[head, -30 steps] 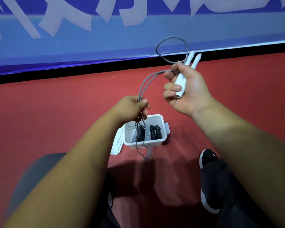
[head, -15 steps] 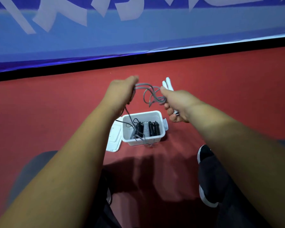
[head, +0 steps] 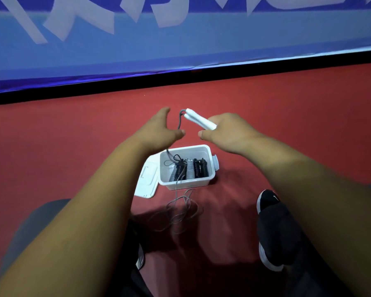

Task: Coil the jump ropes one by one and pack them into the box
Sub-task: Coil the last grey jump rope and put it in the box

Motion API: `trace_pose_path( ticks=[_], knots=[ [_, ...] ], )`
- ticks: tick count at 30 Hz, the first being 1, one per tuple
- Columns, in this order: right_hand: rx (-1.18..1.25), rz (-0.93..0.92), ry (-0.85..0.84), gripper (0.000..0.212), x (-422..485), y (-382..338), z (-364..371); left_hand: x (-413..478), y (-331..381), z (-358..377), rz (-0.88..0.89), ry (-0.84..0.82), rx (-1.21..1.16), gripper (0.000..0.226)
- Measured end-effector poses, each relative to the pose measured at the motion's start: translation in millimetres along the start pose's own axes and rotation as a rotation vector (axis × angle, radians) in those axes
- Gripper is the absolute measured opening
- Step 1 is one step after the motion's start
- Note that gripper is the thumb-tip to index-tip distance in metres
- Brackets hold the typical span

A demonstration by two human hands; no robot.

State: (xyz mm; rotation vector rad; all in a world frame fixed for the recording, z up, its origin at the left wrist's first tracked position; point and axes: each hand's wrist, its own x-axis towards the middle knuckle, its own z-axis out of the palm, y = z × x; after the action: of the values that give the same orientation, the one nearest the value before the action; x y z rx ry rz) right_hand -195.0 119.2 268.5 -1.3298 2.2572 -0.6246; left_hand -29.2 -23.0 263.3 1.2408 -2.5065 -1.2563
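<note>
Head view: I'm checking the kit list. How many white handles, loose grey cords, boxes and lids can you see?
white handles: 2, both gripped in the right hand
grey cord: 1, trailing to the floor
white box: 1
lid: 1, lying beside the box
Total: 5

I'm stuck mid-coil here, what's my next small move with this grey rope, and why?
Probably wrap the cord once round the white handles held in the right hand, using the left hand: most of it lies loose on the floor before the box.
</note>
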Motion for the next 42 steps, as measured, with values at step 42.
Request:
trace_pose_path(
  ticks=[42],
  knots=[
    [0.97, 0.024, -0.166, 0.031, -3.2, -12.5, 23.7, -8.4, 31.1, 1.4, 0.144, 0.026, -1.004, 0.03]
  ],
)
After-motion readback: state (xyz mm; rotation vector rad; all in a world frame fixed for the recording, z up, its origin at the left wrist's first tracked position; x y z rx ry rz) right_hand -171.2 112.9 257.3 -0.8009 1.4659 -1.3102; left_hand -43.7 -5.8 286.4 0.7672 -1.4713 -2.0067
